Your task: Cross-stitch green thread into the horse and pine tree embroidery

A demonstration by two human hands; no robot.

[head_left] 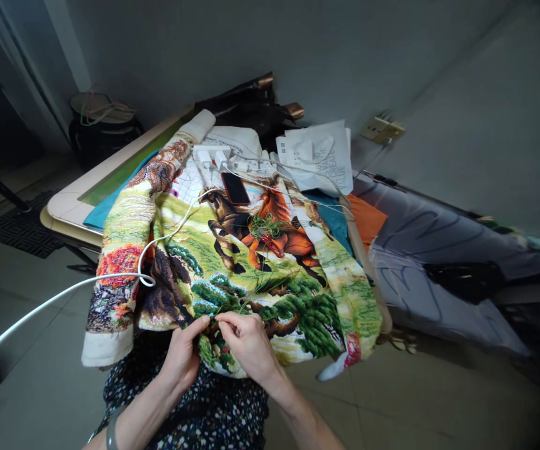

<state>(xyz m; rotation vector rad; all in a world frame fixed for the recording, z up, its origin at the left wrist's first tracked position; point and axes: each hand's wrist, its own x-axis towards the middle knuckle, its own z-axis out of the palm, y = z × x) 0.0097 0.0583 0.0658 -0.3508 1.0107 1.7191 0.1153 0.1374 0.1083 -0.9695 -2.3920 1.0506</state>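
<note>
Phone on embroidered cloth over table, paper bag behind, cable at left.

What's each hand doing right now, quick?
Left hand: closed, pinching the embroidered cloth at its near edge.
Right hand: closed, fingertips pinched on the same cloth; any needle is too small to tell.

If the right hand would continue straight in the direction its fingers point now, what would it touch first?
The right hand points left, toward the left hand. Their fingertips almost meet over the embroidered horse cloth, so it would probably touch the left hand's fingers first, though depth is unclear.
</note>
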